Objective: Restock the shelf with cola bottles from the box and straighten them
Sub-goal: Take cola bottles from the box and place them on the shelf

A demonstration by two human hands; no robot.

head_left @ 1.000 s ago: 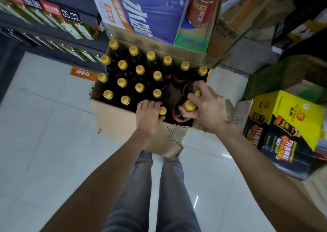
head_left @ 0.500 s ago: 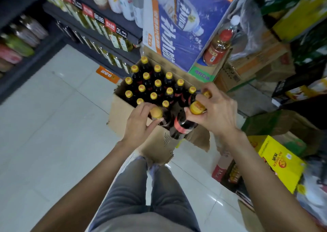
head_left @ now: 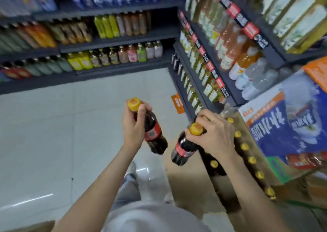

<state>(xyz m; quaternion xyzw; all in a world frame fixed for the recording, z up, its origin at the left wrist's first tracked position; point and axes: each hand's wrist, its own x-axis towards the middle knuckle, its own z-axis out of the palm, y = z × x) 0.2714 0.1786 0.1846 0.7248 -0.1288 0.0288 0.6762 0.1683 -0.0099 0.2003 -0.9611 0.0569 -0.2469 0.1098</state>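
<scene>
Both cola bottles were lifted clear of box (head_left: 203, 184); L hand (head_left: 133, 125) fingers clamped on one bottle (head_left: 153, 132), R hand (head_left: 215, 132) fingers on another (head_left: 184, 147).

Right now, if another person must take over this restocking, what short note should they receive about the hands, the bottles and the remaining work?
Left hand: grips one cola bottle by the neck, lifted over the floor.
Right hand: its grip is on the neck of a second cola bottle; a further cap may sit under the fingers, I cannot tell.
Box: on the floor at the right, with a row of yellow-capped bottles in it.
Done: two bottles are out of the box.
Left: place them on the shelf, straighten them, then empty the box. The cola shelf slot is not clear in this view.
</scene>
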